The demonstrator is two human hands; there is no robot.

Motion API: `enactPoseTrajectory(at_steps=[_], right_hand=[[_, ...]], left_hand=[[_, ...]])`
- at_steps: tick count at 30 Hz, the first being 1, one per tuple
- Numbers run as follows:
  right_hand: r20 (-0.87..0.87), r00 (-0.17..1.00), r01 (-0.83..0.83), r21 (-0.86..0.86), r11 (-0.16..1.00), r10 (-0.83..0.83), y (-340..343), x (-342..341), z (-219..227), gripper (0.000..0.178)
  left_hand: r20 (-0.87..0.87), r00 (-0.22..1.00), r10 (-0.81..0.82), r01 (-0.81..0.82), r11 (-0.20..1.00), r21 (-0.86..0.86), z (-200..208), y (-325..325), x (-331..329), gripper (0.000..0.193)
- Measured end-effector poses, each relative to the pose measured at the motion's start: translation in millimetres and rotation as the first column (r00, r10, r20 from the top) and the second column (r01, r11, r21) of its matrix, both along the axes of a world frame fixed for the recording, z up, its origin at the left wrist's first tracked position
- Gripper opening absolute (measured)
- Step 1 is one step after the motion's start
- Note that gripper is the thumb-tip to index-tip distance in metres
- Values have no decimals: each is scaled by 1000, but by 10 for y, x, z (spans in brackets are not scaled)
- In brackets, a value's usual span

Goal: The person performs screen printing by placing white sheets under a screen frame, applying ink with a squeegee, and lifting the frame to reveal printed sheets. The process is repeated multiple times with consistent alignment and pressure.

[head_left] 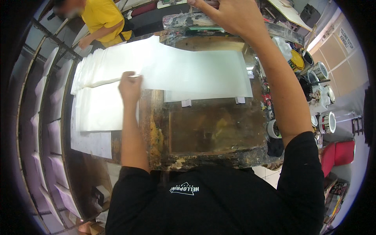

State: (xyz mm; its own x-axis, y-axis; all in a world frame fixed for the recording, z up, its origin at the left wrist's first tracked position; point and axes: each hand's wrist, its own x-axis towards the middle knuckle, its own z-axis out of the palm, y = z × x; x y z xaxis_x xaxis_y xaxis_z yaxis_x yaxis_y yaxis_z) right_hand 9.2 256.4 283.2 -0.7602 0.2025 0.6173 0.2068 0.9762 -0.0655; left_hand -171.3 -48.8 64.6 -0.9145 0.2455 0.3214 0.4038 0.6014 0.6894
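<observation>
My left hand [131, 85] is closed in a pinch at the edge of a thin white sheet [188, 68], slightly blurred. The sheet stretches right from the white stack over a pale sheet on the work table [211, 133]. Beneath and left of that hand lies a stack of white sheets [103, 107], loosely layered, whose material I cannot make out. My right hand [237, 15] is raised at the top edge of the view, above a paint-stained wooden bar [192, 21]. Its thumb points left; the other fingers are largely cut off, so any grip is hidden.
Paint tins and tubs [325, 121] line the table's right side. A metal rack [55, 117] with pale sheets stands at the left. Someone in a yellow shirt [102, 19] is at the far left. Small white tabs [186, 103] stick out below the pale sheet. A red chair [338, 154] stands right.
</observation>
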Motion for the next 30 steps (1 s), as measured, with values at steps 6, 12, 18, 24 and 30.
enactPoseTrajectory(at_steps=[6,12,18,24,30], right_hand=[[-136,989,-44,60,997,52,-70,-1,-77,77],[350,936,-13,-33,999,23,-171,469,-1032,57],[473,865,-100,-165,981,168,-374,1112,-2135,39],[416,907,-18,-121,992,68,-440,933,-2477,37],[454,890,58,-48,997,-30,498,-346,-2523,33]], left_hand=[[-435,895,101,-133,990,-43,25,-123,-182,99],[175,821,-543,457,810,368,432,808,1321,136],[92,959,-268,283,917,-280,-466,514,1745,109],[-62,958,-282,253,923,-291,-776,494,1746,111],[-88,940,-328,298,922,-248,-793,467,1703,112]])
